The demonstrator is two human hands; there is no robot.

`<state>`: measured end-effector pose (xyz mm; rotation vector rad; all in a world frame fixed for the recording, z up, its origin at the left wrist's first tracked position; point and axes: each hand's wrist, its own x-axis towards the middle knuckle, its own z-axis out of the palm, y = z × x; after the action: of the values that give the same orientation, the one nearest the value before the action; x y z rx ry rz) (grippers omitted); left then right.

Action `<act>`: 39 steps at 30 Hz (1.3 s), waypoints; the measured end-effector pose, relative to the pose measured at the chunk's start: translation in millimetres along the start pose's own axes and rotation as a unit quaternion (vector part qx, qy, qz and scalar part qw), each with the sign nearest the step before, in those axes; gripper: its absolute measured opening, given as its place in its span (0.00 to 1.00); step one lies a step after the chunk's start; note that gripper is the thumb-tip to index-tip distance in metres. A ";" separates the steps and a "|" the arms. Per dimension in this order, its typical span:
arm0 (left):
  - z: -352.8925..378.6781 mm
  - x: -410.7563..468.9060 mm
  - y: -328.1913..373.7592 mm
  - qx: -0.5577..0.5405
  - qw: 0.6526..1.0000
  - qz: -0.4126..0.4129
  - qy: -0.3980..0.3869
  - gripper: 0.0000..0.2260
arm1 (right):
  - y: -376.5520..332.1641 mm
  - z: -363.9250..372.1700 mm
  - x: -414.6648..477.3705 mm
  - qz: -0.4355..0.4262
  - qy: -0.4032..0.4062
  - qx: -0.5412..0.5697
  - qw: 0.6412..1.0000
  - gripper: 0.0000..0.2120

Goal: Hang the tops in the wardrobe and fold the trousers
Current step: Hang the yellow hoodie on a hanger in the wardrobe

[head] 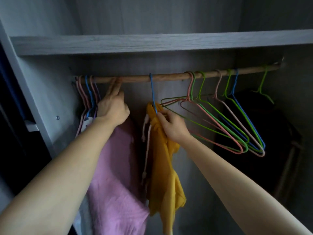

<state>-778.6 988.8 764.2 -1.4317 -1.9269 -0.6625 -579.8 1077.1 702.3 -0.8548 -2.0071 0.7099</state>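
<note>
Yellow top [162, 167] hanging on blue hanger [153, 92], hooked over wooden rail [169, 76] approx mid-rail. R hand [172, 125] pinching top's collar w/ curled fingers, right at hanger neck. L hand [112, 110] open, 2 fingers straight up, touching rail. Pink top [115, 167] hanging below L hand, beside yellow top. Empty hangers [246, 143] bunched on rail further right, under shelf [152, 43].

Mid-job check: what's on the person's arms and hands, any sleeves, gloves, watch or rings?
Nothing worn shows. Both forearms are bare down to the frame's lower edge, with no sleeve or cuff in view. The left hand and right hand are ungloved; no watch, bracelet or ring shows on the wrists or the visible fingers.
</note>
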 end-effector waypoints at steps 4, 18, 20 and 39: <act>-33.5 15.7 16.5 -0.065 0.988 -0.092 -0.103 0.18 | 9.5 -32.0 -35.9 -0.053 -0.008 -0.096 0.994 0.18; -12.5 -210.0 232.4 -0.193 0.975 0.097 0.053 0.19 | 135.3 -145.7 -205.1 -0.050 0.190 -0.235 0.952 0.21; -0.2 -229.1 256.9 -0.197 0.974 0.111 0.013 0.19 | 159.8 -160.4 -233.9 -0.009 0.174 -0.251 0.952 0.22; 91.4 -280.4 404.4 -0.376 0.862 0.286 -0.182 0.26 | 179.1 -257.6 -456.1 0.333 0.296 -0.439 0.781 0.28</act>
<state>-351.6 988.7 503.1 -2.6400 -1.3745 -0.9446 -109.4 877.5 489.5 -2.0945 -1.3487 -0.2453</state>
